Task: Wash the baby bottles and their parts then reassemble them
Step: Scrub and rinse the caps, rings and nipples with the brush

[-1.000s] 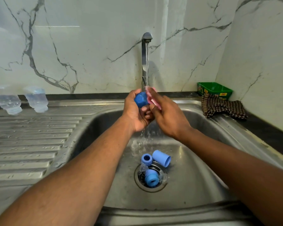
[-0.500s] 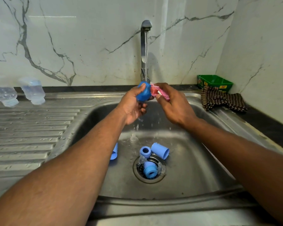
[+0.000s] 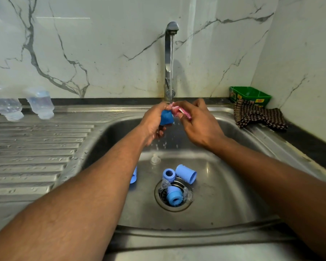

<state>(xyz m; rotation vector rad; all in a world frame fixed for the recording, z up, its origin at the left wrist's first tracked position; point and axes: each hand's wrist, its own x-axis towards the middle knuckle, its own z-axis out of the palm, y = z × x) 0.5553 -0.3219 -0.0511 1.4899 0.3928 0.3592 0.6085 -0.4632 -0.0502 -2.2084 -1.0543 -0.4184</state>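
A: What filled the frame, biggest first?

B: The steel sink (image 3: pixel 233 194) took the centre and bottom, with its ribbed draining surface (image 3: pixel 36 147) at the left. The tap (image 3: pixel 168 59) stood at top centre, water running down onto the hands.

A: And the hands?

B: The left hand (image 3: pixel 151 123) was clenched around a blue cap (image 3: pixel 166 117), which it held under the stream at the centre of the frame. The right hand (image 3: pixel 199 123) gripped a pink scrubber (image 3: pixel 179 113) pressed against that cap. Most of the scrubber was hidden by the fingers, so its shape was hard to make out.

A: The bottles?

B: Two clear bottles (image 3: pixel 23 106) stood mouth-down at the upper left of the frame, blurred by the lens edge.

A: On the right?

B: A green tub (image 3: pixel 250 95) in the corner, a checked cloth (image 3: pixel 260 115) in front of it, covering its lower edge.

A: What lay in the basin?

B: A pale blue cap (image 3: pixel 186 174) lay on its side just above the drain (image 3: pixel 174 194). Beside it sat a blue ring (image 3: pixel 169 174), and another blue ring (image 3: pixel 174 197) rested on the drain itself. Clear teats (image 3: pixel 187 194) lay around that ring, hard to tell apart. One more clear teat (image 3: pixel 155 160) sat under the splash. A further blue piece (image 3: pixel 133 176) was mostly hidden behind the left forearm.
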